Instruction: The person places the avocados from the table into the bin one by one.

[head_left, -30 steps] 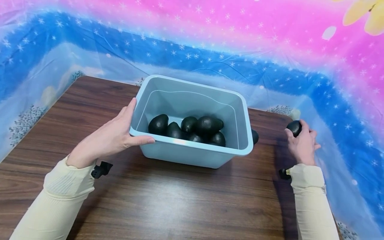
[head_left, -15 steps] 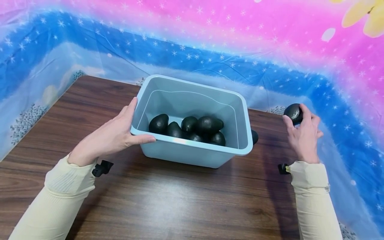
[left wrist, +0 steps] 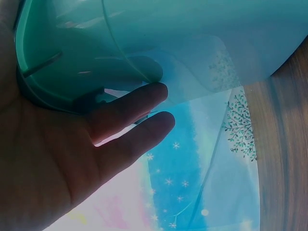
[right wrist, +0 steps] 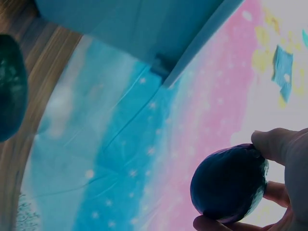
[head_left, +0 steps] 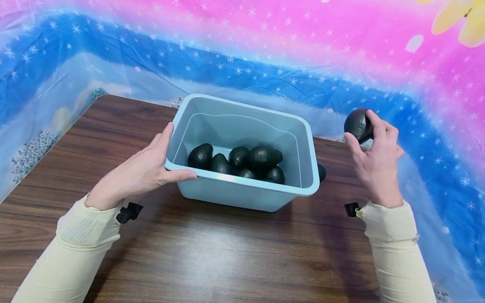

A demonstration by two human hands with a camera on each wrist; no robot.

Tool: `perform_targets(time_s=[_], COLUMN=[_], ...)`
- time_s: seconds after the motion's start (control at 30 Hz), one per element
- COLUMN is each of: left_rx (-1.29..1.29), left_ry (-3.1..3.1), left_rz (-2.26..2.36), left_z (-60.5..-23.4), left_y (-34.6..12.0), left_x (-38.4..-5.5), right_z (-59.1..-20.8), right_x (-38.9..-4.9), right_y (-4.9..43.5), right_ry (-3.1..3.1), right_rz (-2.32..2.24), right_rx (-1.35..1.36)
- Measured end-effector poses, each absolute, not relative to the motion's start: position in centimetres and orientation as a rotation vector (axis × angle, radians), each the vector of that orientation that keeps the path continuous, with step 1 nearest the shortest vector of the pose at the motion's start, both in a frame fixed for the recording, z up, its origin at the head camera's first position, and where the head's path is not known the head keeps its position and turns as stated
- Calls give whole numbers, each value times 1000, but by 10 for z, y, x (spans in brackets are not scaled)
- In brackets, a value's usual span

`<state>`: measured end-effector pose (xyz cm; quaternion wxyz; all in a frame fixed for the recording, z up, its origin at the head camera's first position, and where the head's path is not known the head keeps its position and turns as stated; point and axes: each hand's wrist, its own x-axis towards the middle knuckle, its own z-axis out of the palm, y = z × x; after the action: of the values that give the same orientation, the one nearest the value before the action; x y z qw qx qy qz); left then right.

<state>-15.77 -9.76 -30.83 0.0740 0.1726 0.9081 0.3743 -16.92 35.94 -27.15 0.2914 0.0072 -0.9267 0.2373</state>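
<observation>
My right hand (head_left: 379, 162) pinches a dark avocado (head_left: 357, 126) between thumb and fingers, raised above the table's right side. In the right wrist view this avocado (right wrist: 231, 185) shows a rounded, shiny skin. The grey-blue plastic bin (head_left: 227, 191) stands left of it, with several dark avocados (head_left: 261, 158) lying on its floor. My left hand (head_left: 140, 172) rests on the bin's near left corner, thumb along the front rim and straight fingers against the left side. In the left wrist view two extended fingers (left wrist: 139, 137) lie by the bin wall (left wrist: 192, 62).
Another avocado (head_left: 321, 173) lies on the table just right of the bin, partly hidden behind it. The brown wooden table (head_left: 212, 252) ends at the back against a pink and blue printed cloth (head_left: 235, 63).
My right hand has lifted the avocado from the table's right side, moving it up and slightly left toward the bin. My left hand and the bin have stayed in place.
</observation>
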Motion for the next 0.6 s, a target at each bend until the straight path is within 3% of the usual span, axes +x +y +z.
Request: perform_targets(time_s=[0.6], left_rx=[484], left_ry=[2737], left_rz=[1048], left_z=[-308], left_y=[-99], left_x=[-157], right_z=[-263], right_x=[-159], right_y=[305], right_ry=[-2408], right_rz=[505], right_rx=[412])
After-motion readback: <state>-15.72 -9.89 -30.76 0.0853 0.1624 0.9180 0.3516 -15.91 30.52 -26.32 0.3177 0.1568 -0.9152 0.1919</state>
